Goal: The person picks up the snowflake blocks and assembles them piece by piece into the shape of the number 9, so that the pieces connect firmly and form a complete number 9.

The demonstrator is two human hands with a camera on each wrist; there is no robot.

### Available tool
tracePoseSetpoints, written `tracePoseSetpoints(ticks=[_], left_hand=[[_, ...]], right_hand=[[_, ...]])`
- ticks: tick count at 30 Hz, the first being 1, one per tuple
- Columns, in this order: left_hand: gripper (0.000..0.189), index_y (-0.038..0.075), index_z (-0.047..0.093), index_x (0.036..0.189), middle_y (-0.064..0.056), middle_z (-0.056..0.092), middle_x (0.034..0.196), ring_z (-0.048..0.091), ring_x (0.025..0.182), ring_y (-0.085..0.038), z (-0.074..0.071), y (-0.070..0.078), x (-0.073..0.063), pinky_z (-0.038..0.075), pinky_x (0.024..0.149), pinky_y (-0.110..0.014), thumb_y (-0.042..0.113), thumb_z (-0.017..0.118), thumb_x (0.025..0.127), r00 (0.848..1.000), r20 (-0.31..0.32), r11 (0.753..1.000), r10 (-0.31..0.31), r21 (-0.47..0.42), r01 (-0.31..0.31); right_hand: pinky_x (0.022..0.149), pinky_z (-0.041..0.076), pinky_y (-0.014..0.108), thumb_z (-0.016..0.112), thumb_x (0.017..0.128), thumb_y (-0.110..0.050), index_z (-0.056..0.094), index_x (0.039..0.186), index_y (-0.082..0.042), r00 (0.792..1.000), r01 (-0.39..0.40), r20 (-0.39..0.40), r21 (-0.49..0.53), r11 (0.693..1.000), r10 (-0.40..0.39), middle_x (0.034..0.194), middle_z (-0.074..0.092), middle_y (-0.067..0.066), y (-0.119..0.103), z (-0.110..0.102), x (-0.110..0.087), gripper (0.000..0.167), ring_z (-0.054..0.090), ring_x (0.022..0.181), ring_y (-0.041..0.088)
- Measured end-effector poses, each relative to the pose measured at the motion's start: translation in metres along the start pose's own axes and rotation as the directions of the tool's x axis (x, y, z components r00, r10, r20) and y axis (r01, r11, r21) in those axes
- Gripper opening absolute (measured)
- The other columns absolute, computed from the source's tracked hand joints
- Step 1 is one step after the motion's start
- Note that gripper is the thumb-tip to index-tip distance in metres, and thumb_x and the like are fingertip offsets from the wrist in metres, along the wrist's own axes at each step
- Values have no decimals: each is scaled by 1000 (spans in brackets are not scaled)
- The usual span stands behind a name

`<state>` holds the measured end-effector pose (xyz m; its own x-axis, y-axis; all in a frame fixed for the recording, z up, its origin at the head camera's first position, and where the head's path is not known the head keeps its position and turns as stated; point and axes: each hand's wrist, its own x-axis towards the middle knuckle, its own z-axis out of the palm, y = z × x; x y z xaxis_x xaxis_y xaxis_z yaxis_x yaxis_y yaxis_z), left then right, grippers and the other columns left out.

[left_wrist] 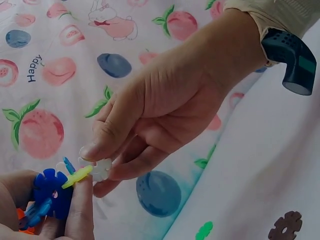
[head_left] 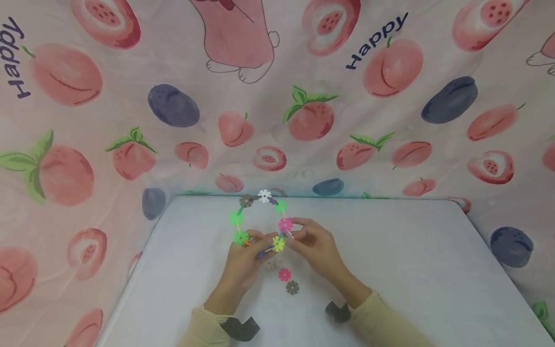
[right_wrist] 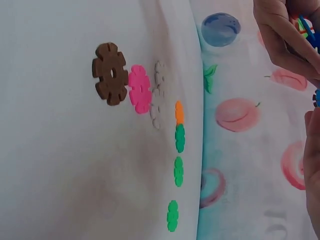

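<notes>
Using 2 bare hands, very close together, above a white table (head_left: 403, 270); cannot tell touching or not. Holding a blue disc (left_wrist: 52, 192) snugly in the left hand (head_left: 244, 262), at 7 o'clock of a loop of flower discs (head_left: 240, 237). Pinching a cloudy white disc (left_wrist: 102, 170) between thumb and finger of the right hand (head_left: 320, 246), at 4 o'clock of the loop. Right beside it, touching the left hand, a yellow disc (head_left: 278, 244) at 5 o'clock. Going round the loop: a pink disc (head_left: 284, 224) at 3, a green disc (head_left: 281, 207) at 2, a bright white disc (head_left: 264, 195) at 12, a brown disc (head_left: 245, 201) at 11, 2 more green discs (head_left: 236, 218) at 9 and 8. Cannot tell joined or not all the way round. Lying on the table, at 5 o'clock from the loop, a loose pink disc (head_left: 284, 274) and a loose brown disc (head_left: 292, 287), side by side. In the right wrist view, 2 pale discs (right_wrist: 159, 74) near the loose pink disc, and an orange disc (right_wrist: 179, 112) at 2 o'clock from it. At 12 o'clock, past the table, a peach-print cloth (head_left: 269, 113).
</notes>
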<state>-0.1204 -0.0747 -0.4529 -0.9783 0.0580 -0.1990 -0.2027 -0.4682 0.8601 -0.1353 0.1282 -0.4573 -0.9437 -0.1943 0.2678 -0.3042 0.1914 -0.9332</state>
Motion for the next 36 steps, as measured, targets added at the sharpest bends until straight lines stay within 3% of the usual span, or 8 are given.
tracePoseSetpoints(ticks=[4,8,11,16,20,28,36], left_hand=[[17,9,59,84,-21,73,115,70,116,-29,3,2,-2,58,95,-42,-5,67,92,1000,18,1000,-7,-29,8],[17,10,58,85,-22,71,121,68,120,-28,2,3,-4,57,96,-42,-4,65,93,999,39,999,-28,-16,29],[18,11,57,86,-21,70,123,67,123,-29,0,4,-5,57,97,-42,-3,65,94,997,62,999,-52,0,52],[21,13,58,84,-17,71,119,66,123,-29,-2,7,-6,57,97,-42,-5,63,93,990,119,997,-75,18,73],[22,15,57,85,-9,75,111,71,112,-22,-3,8,-7,59,95,-39,-5,62,94,982,171,996,-85,34,80],[22,15,56,86,-4,76,106,73,106,-18,-5,8,-8,59,94,-36,-5,60,95,975,197,995,-98,24,95],[23,15,57,84,-3,77,102,72,108,-19,-9,7,-5,59,95,-37,-5,61,95,979,189,996,-81,35,76]], right_hand=[[93,58,27,82,87,-14,69,98,-12,999,20,44,64,998,-23,137,63,6,-1,-1,0,17,68,121,24],[91,59,29,82,85,-8,61,131,-9,994,17,109,133,991,-32,138,61,10,5,-5,2,51,71,115,23],[91,59,31,83,83,-8,55,144,-11,986,59,148,105,993,-75,133,63,9,10,-9,5,67,72,110,21],[91,59,35,87,78,-8,64,135,-7,966,204,161,17,979,-204,123,70,11,10,-14,8,62,73,106,22],[91,59,30,89,77,-14,67,130,-10,961,237,152,-37,971,-229,121,72,7,8,-16,8,58,74,104,16],[91,59,27,91,73,-14,69,126,-9,958,263,139,-65,963,-252,113,74,6,8,-16,8,57,74,98,16],[91,60,31,90,76,-18,67,130,-15,968,206,160,-76,976,-192,117,72,1,11,-16,8,59,73,99,14]])
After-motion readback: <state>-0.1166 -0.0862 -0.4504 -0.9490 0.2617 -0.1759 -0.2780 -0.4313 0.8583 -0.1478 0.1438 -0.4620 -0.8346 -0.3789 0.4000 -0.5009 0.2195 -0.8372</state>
